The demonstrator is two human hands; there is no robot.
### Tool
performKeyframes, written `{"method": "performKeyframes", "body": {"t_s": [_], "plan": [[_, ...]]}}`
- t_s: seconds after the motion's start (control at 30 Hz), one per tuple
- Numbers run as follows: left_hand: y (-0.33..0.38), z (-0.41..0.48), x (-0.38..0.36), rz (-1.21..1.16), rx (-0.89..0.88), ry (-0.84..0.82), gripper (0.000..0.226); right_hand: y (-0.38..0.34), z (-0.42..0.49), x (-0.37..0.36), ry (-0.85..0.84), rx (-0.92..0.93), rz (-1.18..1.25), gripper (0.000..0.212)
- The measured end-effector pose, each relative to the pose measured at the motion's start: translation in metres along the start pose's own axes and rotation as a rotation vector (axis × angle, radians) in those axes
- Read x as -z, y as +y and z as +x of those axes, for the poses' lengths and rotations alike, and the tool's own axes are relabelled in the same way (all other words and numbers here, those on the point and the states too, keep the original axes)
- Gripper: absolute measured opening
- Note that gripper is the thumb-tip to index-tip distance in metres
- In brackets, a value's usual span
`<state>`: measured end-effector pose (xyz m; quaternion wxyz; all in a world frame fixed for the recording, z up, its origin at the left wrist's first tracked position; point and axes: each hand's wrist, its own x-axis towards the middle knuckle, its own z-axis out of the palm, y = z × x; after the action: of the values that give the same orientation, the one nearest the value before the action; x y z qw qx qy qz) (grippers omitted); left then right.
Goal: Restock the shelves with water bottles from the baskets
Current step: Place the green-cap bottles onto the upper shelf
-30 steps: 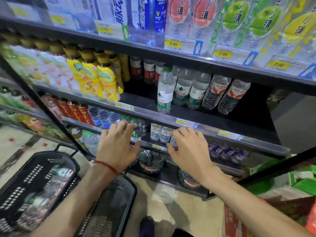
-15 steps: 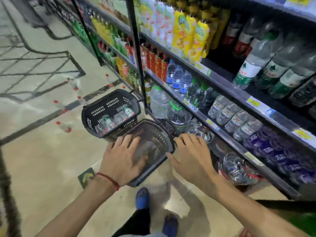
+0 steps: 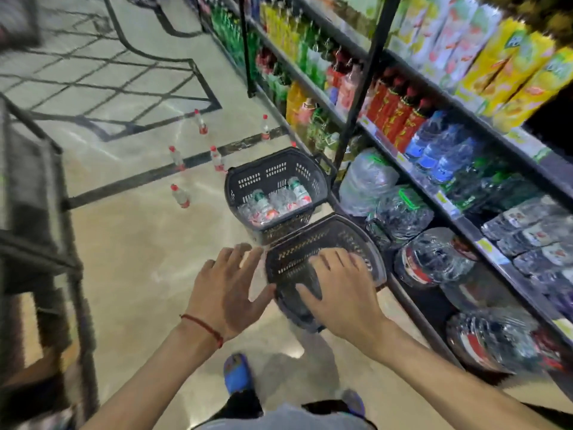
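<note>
Two black plastic baskets stand on the floor beside the shelves. The far basket [image 3: 276, 178] holds several small water bottles [image 3: 276, 206] with red and green labels. The near basket [image 3: 313, 243] looks empty. My left hand [image 3: 228, 290] hovers with spread fingers over the floor just left of the near basket and holds nothing. My right hand [image 3: 341, 287] is spread flat above the near basket's inside, also holding nothing. The shelf unit [image 3: 434, 193] on the right carries rows of small water bottles [image 3: 440, 150].
Several loose bottles with red caps [image 3: 198, 153] stand on the tiled floor to the left beyond the baskets. Large water jugs [image 3: 434, 259] fill the bottom shelf. A dark metal rack [image 3: 40, 243] stands at the left edge. My blue shoes [image 3: 237, 372] are below.
My view has swung from the shelf front down and left to the baskets on the floor. Both hands left the shelf edge and came down over the near basket, still spread.
</note>
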<state>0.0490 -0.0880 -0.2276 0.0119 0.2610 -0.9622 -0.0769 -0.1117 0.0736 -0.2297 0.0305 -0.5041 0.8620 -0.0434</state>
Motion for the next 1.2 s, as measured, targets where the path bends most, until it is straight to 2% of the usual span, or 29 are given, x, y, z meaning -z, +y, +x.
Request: {"method": "performKeyframes", "body": {"t_s": [0.17, 0.3, 0.4, 0.57, 0.67, 0.83, 0.97, 1.2], "plan": [[-0.100, 0.012, 0.023, 0.040, -0.049, 0.000, 0.066, -0.074, 0.056, -0.012, 0.084, 0.001, 0.076, 0.039], [-0.154, 0.050, 0.036, 0.107, -0.089, 0.004, 0.066, -0.104, 0.104, -0.009, 0.078, -0.020, 0.012, 0.044], [-0.181, 0.094, 0.039, 0.129, -0.123, 0.025, 0.064, -0.107, 0.147, -0.009, 0.064, -0.063, -0.038, 0.045], [-0.222, 0.183, 0.032, 0.131, -0.200, 0.072, 0.055, -0.085, 0.228, -0.027, 0.233, -0.095, 0.039, 0.039], [-0.249, 0.252, 0.032, 0.144, -0.258, 0.079, 0.054, -0.071, 0.286, -0.035, 0.232, -0.161, 0.040, 0.036], [-0.265, 0.362, 0.051, 0.163, -0.383, 0.074, 0.053, -0.044, 0.372, -0.027, 0.198, -0.263, 0.005, 0.035], [-0.256, 0.434, 0.064, 0.139, -0.429, 0.003, 0.049, -0.027, 0.419, -0.016, 0.150, -0.323, 0.009, 0.040], [-0.249, 0.546, 0.048, 0.124, -0.716, -0.070, 0.049, -0.012, 0.459, -0.019, 0.116, -0.563, -0.043, 0.041]]}}
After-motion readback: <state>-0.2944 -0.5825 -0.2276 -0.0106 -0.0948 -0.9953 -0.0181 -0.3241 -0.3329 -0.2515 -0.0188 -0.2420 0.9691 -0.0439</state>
